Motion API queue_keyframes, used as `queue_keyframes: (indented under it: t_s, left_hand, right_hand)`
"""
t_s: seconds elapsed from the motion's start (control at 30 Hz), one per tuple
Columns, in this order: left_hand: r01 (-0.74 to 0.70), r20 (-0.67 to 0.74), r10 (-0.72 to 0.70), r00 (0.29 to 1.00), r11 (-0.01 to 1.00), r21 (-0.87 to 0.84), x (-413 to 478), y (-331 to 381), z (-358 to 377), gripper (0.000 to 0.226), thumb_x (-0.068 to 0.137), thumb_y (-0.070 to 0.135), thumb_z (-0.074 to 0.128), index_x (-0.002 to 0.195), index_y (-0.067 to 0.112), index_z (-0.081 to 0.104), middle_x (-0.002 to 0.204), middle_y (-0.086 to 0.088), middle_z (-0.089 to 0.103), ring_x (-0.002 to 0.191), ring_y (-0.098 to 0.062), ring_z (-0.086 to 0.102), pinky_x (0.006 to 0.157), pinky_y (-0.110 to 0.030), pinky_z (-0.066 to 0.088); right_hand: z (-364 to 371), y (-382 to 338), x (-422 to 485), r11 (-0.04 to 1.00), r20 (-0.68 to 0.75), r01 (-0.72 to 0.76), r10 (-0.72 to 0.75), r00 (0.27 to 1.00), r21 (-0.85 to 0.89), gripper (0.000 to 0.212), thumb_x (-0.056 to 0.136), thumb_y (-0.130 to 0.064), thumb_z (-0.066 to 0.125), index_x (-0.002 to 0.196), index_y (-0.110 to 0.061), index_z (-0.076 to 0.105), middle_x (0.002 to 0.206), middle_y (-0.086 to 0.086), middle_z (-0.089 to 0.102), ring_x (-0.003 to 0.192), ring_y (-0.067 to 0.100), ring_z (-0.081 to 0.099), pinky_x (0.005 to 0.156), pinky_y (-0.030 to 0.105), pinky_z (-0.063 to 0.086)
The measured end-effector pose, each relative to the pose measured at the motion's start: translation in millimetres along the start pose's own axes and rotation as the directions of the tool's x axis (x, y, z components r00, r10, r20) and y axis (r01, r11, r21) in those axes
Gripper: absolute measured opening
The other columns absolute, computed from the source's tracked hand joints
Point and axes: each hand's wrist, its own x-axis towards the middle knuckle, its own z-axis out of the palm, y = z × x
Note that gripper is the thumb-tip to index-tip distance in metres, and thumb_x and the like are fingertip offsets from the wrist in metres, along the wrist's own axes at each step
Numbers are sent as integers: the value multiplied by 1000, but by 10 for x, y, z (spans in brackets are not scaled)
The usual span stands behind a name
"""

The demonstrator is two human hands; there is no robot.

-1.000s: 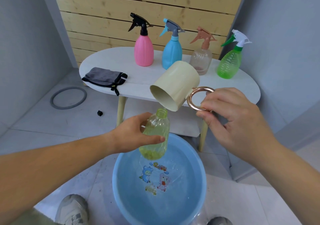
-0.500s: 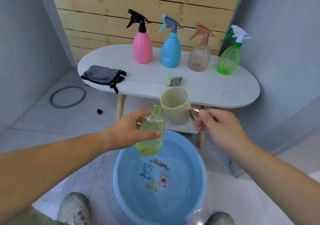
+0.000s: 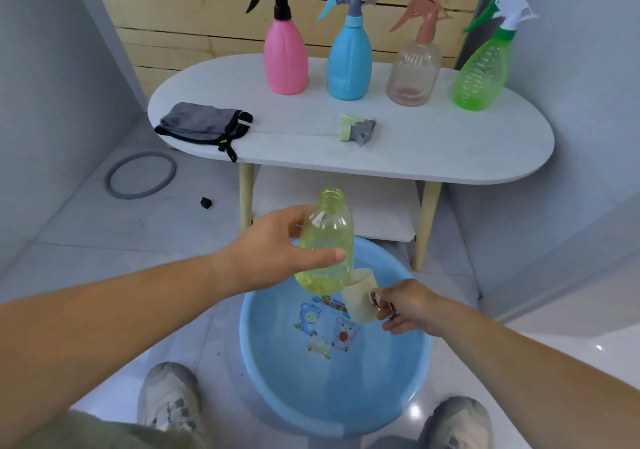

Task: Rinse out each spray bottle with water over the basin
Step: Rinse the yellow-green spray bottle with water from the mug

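One uncapped bottle (image 3: 325, 241) hangs above the far part of the basin (image 3: 277, 389), neck up, with the left hand (image 3: 273, 258) wrapped round its middle and the thumb across its front. Held there, anything that spills or overflows drops into the basin and not onto the floor. Its bottom seems to carry a little yellowish, bubbly liquid, so I judge this rinse is under way rather than done. Just under it, low inside the basin's far right part, the right hand (image 3: 408, 306) pinches the metal ring handle of a cream cup (image 3: 360, 298), fingers closed on that ring. The cup sits tilted and low, probably to scoop water for a pour into the open neck, though I cannot tell whether it touches the water. Beyond the basin stands a white table (image 3: 450, 144). On its edge nearest the basin lies a spray head (image 3: 358, 129), likely this bottle's own, laid aside to free the neck. Farther beyond the basin, a pink bottle (image 3: 285, 57), a blue bottle (image 3: 349, 61), a clear bottle (image 3: 414, 71) and a green bottle (image 3: 483, 74) stand in a row with their heads on, out of the way yet within reach. Beyond the basin and to its left, a grey cloth (image 3: 204, 125) lies on the table, perhaps for drying.
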Motion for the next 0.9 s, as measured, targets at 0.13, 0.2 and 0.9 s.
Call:
queue_keyframes:
  t_s: [0.13,0.2,0.9]
  left_hand:
    - [10,-1,-10,1000,1000,25,25,-87,7,50,71,46,87,115,40,64,107,26,73,108,8,66,98,-19,50]
    - [21,4,-21,1000,1000,9,38,-120,3,53,71,44,87,119,39,63,109,23,73,110,6,66,100,-20,50]
    - [56,31,-52,998,987,-153,51,-207,-66,70,64,54,84,127,34,61,119,11,74,118,-7,68,105,-44,55]
  right_hand:
    - [73,195,206,999,-14,-39,39,999,-15,29,96,-32,53,81,-9,61,77,10,69,63,27,64,67,33,57]
    - [78,248,271,998,-18,-55,55,998,0,27,94,-28,55,77,-9,59,71,11,66,55,27,59,58,31,53]
    - [147,350,380,995,-59,-38,32,998,-94,33,99,-30,52,78,-6,62,67,7,66,60,25,63,66,32,58]
